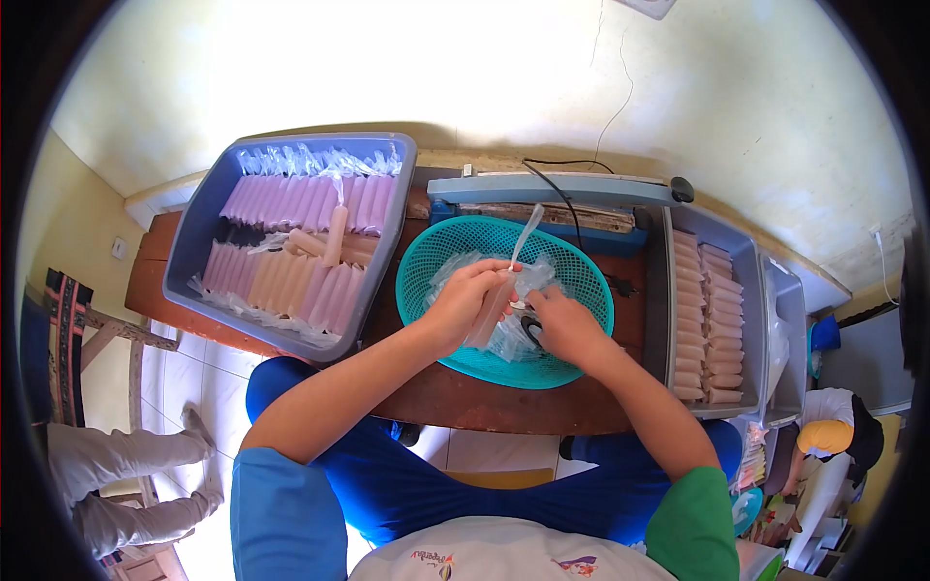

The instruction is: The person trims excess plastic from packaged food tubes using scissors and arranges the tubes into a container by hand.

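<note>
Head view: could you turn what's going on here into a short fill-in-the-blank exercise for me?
1. The hand that holds the filled tube is the person's ____ one.
2. The sleeve on the person's right arm is ____.
3. The mesh basket stands ____ the tub of purplish tubes and the grey tray of pinkish ones.

Missing words: left; green; between.

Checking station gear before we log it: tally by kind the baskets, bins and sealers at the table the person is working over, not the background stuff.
Basket: 1, the teal basket
Bins: 3, the left bin, right bin and far-right bin
Sealer: 1, the blue sealer
Total: 5
</note>
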`<state>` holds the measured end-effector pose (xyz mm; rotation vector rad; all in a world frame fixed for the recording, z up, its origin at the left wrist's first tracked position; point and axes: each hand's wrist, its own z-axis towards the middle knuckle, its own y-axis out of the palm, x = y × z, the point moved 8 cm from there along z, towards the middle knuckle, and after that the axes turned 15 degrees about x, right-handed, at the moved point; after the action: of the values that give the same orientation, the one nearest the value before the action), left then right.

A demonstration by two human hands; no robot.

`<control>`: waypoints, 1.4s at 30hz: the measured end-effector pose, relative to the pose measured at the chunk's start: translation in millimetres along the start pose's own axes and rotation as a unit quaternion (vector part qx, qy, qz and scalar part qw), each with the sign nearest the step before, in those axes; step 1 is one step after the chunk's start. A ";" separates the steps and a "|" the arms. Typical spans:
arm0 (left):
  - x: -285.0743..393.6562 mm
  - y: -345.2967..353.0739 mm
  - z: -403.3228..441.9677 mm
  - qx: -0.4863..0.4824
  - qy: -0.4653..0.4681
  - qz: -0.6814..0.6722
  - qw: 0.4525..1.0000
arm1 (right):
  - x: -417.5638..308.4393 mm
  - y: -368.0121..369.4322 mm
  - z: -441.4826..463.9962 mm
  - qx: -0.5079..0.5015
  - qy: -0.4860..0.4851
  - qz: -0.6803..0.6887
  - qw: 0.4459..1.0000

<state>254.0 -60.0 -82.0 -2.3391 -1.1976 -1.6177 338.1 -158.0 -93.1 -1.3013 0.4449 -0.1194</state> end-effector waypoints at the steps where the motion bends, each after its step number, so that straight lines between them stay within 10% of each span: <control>1: 1.6 0.3 0.2 0.006 0.011 0.007 1.000 | 3.1 2.6 0.2 -0.051 -0.003 0.053 0.997; 14: 21.4 -5.9 3.3 0.014 0.088 0.052 0.995 | 28.5 -69.3 -48.3 -0.121 0.304 0.465 0.823; 42: 7.1 -2.9 5.8 -0.009 0.126 0.252 0.959 | 15.9 -42.0 -59.8 -0.122 0.324 0.552 0.759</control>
<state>257.7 -51.4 -79.9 -2.1206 -0.4837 -1.6622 336.6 -228.8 -68.9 -1.0213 1.8170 0.5246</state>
